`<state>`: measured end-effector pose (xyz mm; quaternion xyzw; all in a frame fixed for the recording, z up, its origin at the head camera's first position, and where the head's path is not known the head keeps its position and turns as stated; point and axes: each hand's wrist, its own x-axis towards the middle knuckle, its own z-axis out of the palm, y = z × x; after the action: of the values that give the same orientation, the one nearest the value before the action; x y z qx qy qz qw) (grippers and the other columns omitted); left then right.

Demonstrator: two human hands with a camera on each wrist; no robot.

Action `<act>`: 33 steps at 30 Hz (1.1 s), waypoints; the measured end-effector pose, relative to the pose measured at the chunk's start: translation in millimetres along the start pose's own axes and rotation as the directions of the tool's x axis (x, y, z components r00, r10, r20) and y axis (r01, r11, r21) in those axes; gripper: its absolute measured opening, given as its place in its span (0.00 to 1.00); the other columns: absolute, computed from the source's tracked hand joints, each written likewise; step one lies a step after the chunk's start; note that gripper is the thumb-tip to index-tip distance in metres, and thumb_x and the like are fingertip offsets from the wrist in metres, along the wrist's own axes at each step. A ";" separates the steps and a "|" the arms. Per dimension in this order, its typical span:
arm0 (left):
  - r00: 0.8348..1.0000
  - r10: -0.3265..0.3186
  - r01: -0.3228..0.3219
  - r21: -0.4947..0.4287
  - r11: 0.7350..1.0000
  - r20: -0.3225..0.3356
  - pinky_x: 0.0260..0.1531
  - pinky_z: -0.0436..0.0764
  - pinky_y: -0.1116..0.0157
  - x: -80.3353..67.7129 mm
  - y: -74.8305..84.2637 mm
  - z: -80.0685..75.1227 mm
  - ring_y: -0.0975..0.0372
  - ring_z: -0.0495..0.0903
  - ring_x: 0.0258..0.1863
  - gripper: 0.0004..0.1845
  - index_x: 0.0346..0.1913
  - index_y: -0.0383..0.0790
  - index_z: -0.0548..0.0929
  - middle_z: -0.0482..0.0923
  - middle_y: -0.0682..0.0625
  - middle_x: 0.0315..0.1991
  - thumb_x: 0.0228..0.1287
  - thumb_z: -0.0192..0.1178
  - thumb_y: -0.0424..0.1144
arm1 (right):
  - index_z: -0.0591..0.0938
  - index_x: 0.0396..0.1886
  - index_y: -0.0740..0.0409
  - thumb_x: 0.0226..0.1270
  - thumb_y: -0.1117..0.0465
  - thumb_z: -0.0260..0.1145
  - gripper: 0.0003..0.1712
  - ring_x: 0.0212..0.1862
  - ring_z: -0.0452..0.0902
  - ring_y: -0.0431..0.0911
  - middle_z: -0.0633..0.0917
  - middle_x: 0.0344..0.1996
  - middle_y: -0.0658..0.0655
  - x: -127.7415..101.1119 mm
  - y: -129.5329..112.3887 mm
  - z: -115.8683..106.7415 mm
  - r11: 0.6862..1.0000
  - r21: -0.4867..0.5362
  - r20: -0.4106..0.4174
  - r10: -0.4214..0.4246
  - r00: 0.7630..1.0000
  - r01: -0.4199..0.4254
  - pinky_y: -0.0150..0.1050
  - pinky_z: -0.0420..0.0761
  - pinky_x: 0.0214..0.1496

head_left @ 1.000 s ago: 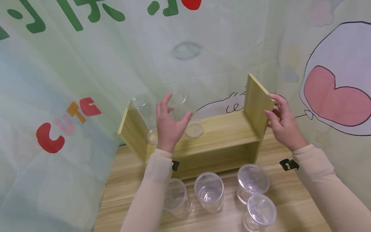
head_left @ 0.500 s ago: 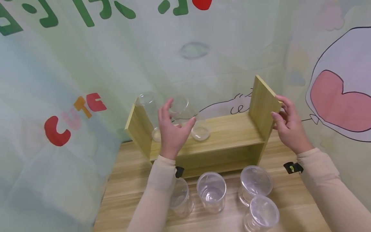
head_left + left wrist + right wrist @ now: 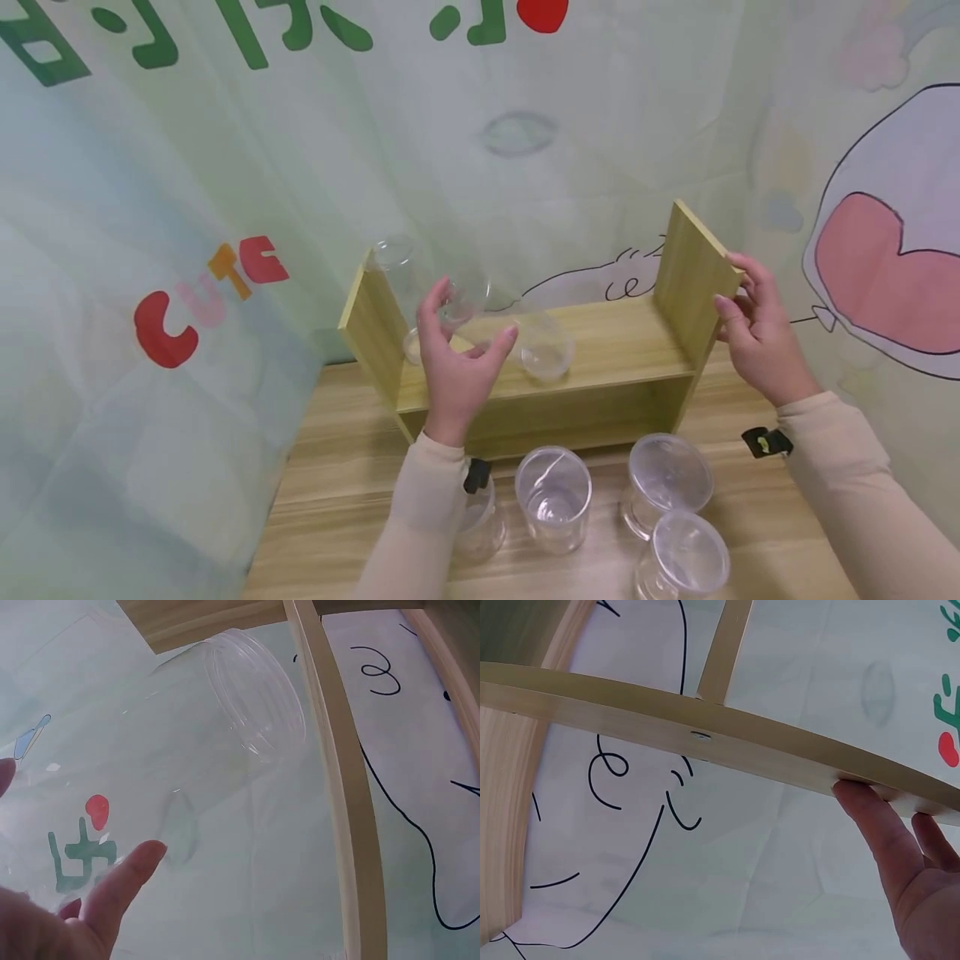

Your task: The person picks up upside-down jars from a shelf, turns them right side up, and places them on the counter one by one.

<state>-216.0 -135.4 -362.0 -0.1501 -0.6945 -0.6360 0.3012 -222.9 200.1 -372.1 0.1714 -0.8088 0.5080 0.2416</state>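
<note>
My left hand has its thumb and fingers curled around the upper part of a clear plastic jar. The jar leans, its round lower end toward the right, above the top board of a small wooden shelf. In the left wrist view that jar end lies close to the board's edge; whether they touch I cannot tell. My right hand grips the edge of the shelf's right side panel between thumb and fingers. In the right wrist view its fingertips press on the panel.
Another clear jar stands at the shelf's left end, partly behind my left hand. Several clear jars, such as a middle one and a right one, stand on the wooden table before the shelf. A printed cloth hangs behind.
My left hand has come down, and the jar in it leans more, its lower end shifted right along the shelf. My right hand stays on the side panel. The whole view has shifted slightly.
</note>
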 end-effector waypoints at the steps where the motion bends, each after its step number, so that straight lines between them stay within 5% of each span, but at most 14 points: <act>1: 1.000 -0.007 0.007 -0.014 1.000 -0.002 0.31 0.85 0.54 -2.0 0.8 -0.3 0.51 0.73 0.57 0.46 0.72 0.47 0.62 0.61 0.49 0.65 0.50 0.75 0.32 | 0.54 0.76 0.51 0.79 0.67 0.47 0.30 0.52 0.72 0.38 0.70 0.59 0.67 -0.2 0.1 -0.3 1.000 -0.003 0.000 0.000 1.000 0.000 0.24 0.79 0.38; 12: 0.997 -0.076 0.074 -0.127 0.989 -0.009 0.35 0.86 0.56 -19.8 -0.6 -3.1 0.44 0.74 0.58 0.46 0.72 0.45 0.61 0.60 0.44 0.65 0.51 0.73 0.28 | 0.54 0.76 0.52 0.79 0.67 0.46 0.30 0.52 0.72 0.37 0.69 0.59 0.66 -1.1 -1.0 -2.9 1.000 0.011 0.001 0.001 1.000 -0.001 0.24 0.79 0.38; 24: 0.997 -0.047 0.034 -0.188 0.982 -0.061 0.38 0.84 0.64 -37.6 -4.0 -17.4 0.48 0.78 0.53 0.41 0.71 0.41 0.64 0.63 0.43 0.64 0.54 0.69 0.25 | 0.53 0.77 0.51 0.79 0.67 0.47 0.31 0.54 0.72 0.42 0.69 0.60 0.64 -3.6 -1.2 2.7 1.000 0.026 0.010 0.016 1.000 -0.016 0.25 0.79 0.39; 33: 0.990 -0.129 0.100 -0.345 0.933 -0.062 0.40 0.85 0.59 -47.4 -1.0 -21.6 0.39 0.73 0.56 0.40 0.71 0.40 0.61 0.60 0.42 0.68 0.56 0.65 0.22 | 0.54 0.78 0.47 0.80 0.64 0.47 0.31 0.53 0.73 0.37 0.69 0.60 0.64 -1.9 -1.3 0.1 0.999 -0.019 0.008 0.030 1.000 -0.030 0.25 0.79 0.38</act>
<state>-175.0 -148.3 -391.5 -0.1326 -0.5681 -0.7688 0.2618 -220.7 199.6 -372.2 0.1591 -0.8171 0.5032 0.2320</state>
